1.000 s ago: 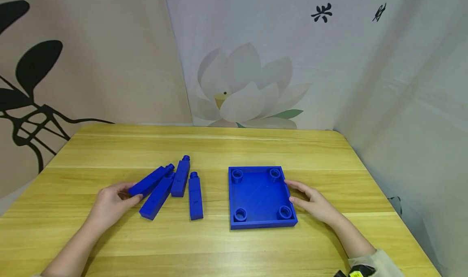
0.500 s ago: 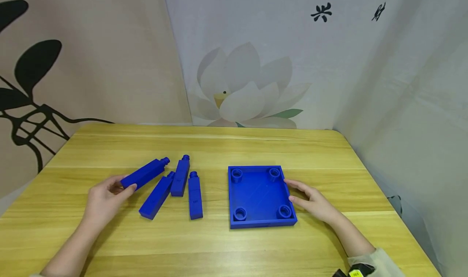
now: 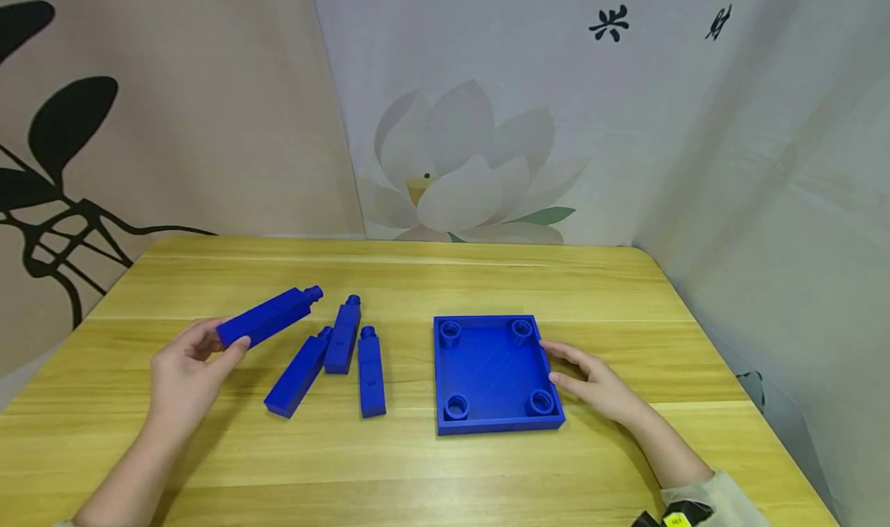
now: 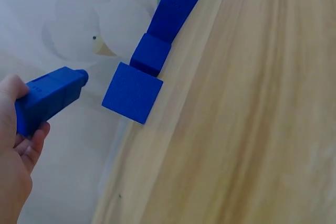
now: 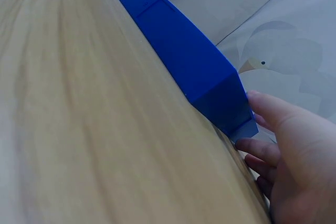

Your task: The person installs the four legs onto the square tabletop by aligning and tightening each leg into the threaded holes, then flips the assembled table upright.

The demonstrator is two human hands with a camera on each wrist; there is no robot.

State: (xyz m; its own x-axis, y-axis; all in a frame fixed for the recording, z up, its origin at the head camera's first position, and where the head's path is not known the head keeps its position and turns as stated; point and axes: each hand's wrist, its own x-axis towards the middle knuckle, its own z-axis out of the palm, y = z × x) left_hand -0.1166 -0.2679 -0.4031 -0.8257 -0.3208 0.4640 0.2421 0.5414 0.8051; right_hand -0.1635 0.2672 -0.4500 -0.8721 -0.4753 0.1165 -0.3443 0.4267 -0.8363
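My left hand (image 3: 188, 376) pinches the thick end of a blue square leg (image 3: 267, 316) with a narrow threaded tip, held tilted above the table, tip to the upper right. The left wrist view shows the same leg (image 4: 50, 95) between thumb and fingers, off the tabletop. Beside it lie three matching blue legs: one slanted (image 3: 299, 374), one behind (image 3: 343, 338), one nearly straight (image 3: 371, 376). A square blue tray-like base (image 3: 494, 372) with round threaded sockets at its corners lies right of them. My right hand (image 3: 598, 384) touches its right edge with thumb and fingertips, fingers relaxed.
The wooden table (image 3: 417, 481) has its far edge against a pale curtain (image 3: 487, 48) printed with a lotus. More curtain (image 3: 779, 202) hangs along the right side. A dark device with a yellow label (image 3: 684, 516) sits at the right cuff.
My left hand has lifted its leg off the neighbouring one and drawn it up and left. The other legs, the base and my right hand stay put.
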